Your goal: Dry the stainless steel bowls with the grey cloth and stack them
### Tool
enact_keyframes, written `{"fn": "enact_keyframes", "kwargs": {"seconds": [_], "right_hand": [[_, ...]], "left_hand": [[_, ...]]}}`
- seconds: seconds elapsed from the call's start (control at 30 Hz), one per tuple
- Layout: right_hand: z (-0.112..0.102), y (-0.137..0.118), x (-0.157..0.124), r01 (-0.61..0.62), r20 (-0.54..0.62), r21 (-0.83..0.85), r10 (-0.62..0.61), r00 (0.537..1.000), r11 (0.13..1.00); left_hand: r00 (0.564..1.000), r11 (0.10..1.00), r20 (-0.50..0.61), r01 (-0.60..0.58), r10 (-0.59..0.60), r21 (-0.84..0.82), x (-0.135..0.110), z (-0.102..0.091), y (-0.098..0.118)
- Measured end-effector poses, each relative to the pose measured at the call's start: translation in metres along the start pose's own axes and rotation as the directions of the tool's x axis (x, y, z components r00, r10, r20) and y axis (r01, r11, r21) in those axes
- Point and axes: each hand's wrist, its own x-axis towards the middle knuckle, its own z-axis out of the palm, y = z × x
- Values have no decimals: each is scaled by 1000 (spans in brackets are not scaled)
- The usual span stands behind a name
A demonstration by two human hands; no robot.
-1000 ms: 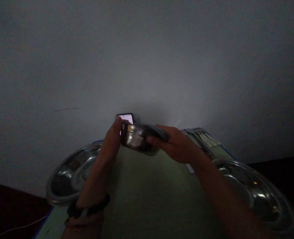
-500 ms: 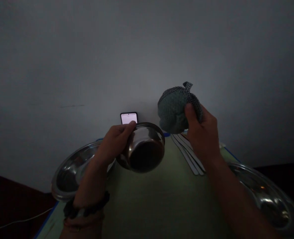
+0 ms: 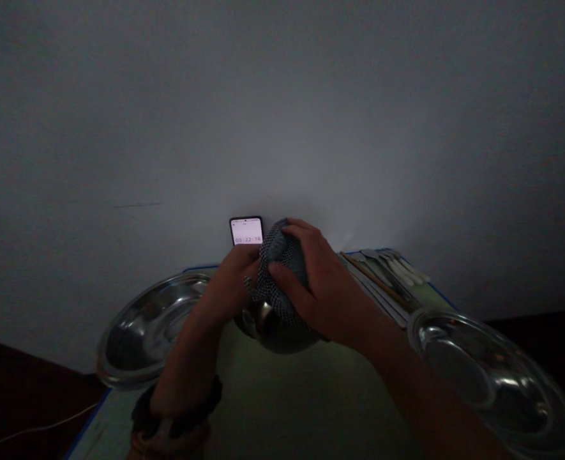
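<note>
Head view. Steel bowl (image 3: pixel 282 337), one: sat tilted over the green table (image 3: pixel 282 402), well in from its edges. Checked cloth (image 3: pixel 267 284), one: pressed against the bowl, gripped by the right hand's (image 3: pixel 323 287) curled fingers. Left hand (image 3: pixel 227 281): lay beside the bowl, fingers hidden, hold untellable. Wiping seemed under way; the amount remaining could not be judged.

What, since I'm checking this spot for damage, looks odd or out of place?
A thin dark line on the wall, left of the phone, looks odd because it breaks a mostly plain surface; scratch or crack, I can't tell. No spill shows, and the bowl, partly hidden by the cloth, shows no visible damage.
</note>
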Motion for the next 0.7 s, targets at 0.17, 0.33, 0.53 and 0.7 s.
{"fn": "enact_keyframes", "kwargs": {"seconds": [0.17,0.33,0.53,0.7], "right_hand": [[-11,-9,2,79,13,49,-80,997,996],[-20,-11,5,-6,-107,140,21,994,990],[-11,9,11,-126,-256,389,238,937,912],[3,36,10,-272,-367,529,506,781,804]], "left_hand": [[952,986,286,-141,111,87,-3,-3,20],[945,978,274,-200,178,57,-4,-2,23],[1000,1000,-4,-10,10,-13,2,0,13],[930,980,-345,64,-128,-190,4,22,10]]}}
